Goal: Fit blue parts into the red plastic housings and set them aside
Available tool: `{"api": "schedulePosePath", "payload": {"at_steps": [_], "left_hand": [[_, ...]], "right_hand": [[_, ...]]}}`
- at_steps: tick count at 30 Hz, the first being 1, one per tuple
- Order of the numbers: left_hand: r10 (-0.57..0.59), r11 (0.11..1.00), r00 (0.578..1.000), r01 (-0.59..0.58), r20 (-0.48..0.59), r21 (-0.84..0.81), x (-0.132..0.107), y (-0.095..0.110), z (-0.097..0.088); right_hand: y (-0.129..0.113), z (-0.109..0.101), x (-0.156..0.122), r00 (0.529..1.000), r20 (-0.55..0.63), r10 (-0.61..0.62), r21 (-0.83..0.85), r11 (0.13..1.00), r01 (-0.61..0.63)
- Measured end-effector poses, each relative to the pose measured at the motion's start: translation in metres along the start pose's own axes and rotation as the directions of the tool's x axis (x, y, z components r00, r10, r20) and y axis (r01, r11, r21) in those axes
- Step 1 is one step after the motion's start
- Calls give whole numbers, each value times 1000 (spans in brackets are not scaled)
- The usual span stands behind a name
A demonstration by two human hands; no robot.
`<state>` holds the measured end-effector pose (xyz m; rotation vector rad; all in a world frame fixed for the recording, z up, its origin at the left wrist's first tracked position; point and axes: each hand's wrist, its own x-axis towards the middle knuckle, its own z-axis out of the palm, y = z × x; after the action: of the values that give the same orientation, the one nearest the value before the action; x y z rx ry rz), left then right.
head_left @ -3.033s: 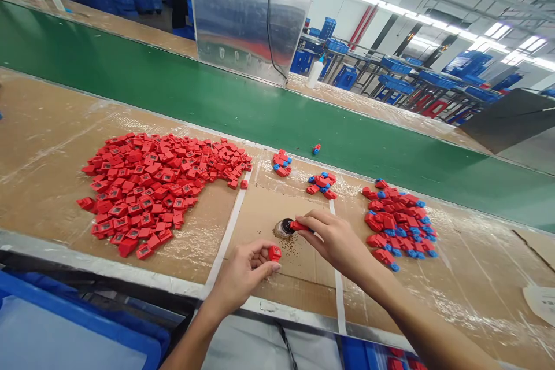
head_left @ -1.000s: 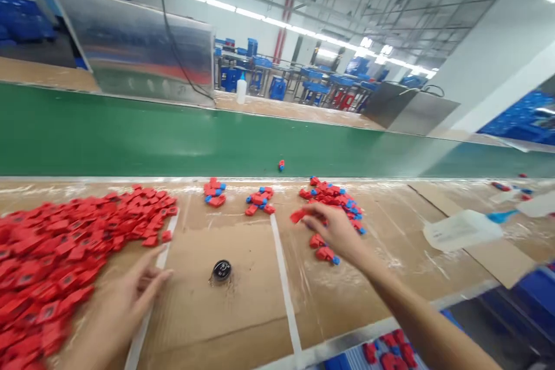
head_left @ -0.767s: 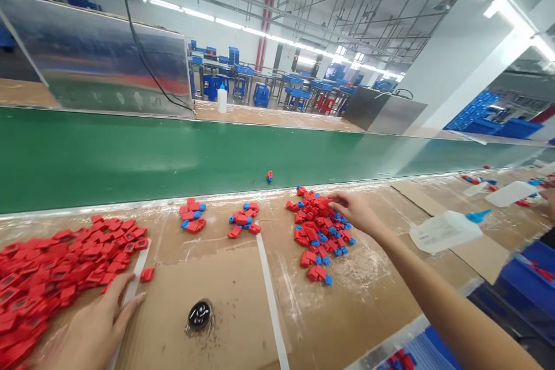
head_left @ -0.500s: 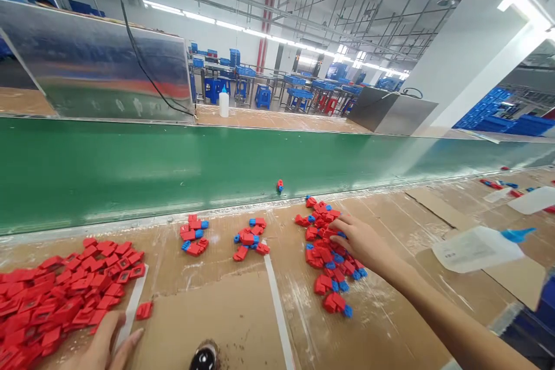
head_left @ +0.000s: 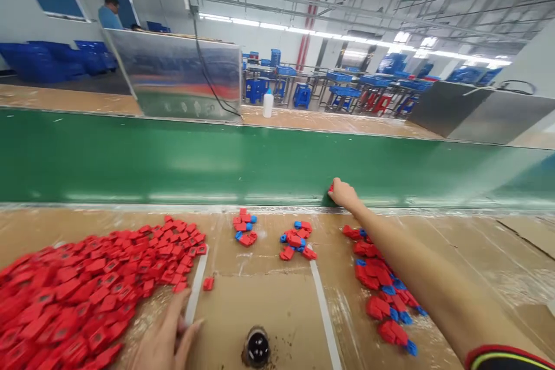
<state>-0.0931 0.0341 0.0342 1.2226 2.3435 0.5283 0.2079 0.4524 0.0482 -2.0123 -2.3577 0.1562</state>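
My right hand [head_left: 344,194] reaches over the green strip with its fingers closed on a small red plastic piece [head_left: 330,188], mostly covered by the fingertips. Below that forearm lies a cluster of red-and-blue plastic pieces [head_left: 375,273], partly hidden by the arm. My left hand [head_left: 162,338] rests at the bottom with thumb and forefinger apart and nothing seen between them. Beside it spreads a big heap of red plastic pieces [head_left: 99,283]. One single red piece [head_left: 208,284] lies just past its fingers.
Two small groups of red-and-blue pieces, one at left [head_left: 245,228] and one at right [head_left: 298,240], lie by the green strip [head_left: 173,156]. A small round container of dark liquid [head_left: 257,347] stands on cardboard. A white bottle [head_left: 267,104] stands on the far ledge.
My right hand has moved from the red-and-blue cluster forward to the lone piece on the green strip. The view has turned left. My left hand stays beside the red heap.
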Motion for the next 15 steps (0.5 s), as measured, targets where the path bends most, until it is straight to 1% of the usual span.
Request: {"api": "schedulePosePath", "payload": {"at_steps": [2,4,5,7,9,10,12,14,15], "left_hand": [[59,998,998,-59,-35,3,-6,7,-1],[122,992,990,-121,-64,25,-8,14,1],[141,989,987,-138,-77,47,-8,18,2],[157,984,984,-147,-89,101,-5,25,5],[176,974,980,-161,-88,158,-2,34,6],[192,968,977,-175,-87,180,0,39,6],[226,956,970,-203,-91,210,1,45,5],[247,949,963,-219,-104,226,-1,48,4],[254,947,961,-225,-108,231,-4,47,3]], "right_hand": [[5,-5,-12,1000,-12,-24,23,999,24],[10,-14,-33,995,-19,-100,66,993,101],[12,-19,-48,988,-22,-154,94,983,155],[15,-26,-87,964,-27,-264,150,953,265],[15,-27,-136,928,-42,-370,224,902,370],[14,-25,-161,905,-58,-422,273,865,421],[11,-17,-210,841,-94,-532,408,750,520],[6,-8,-249,797,-77,-599,496,670,552],[4,-3,-265,787,-46,-615,511,663,548]]}}
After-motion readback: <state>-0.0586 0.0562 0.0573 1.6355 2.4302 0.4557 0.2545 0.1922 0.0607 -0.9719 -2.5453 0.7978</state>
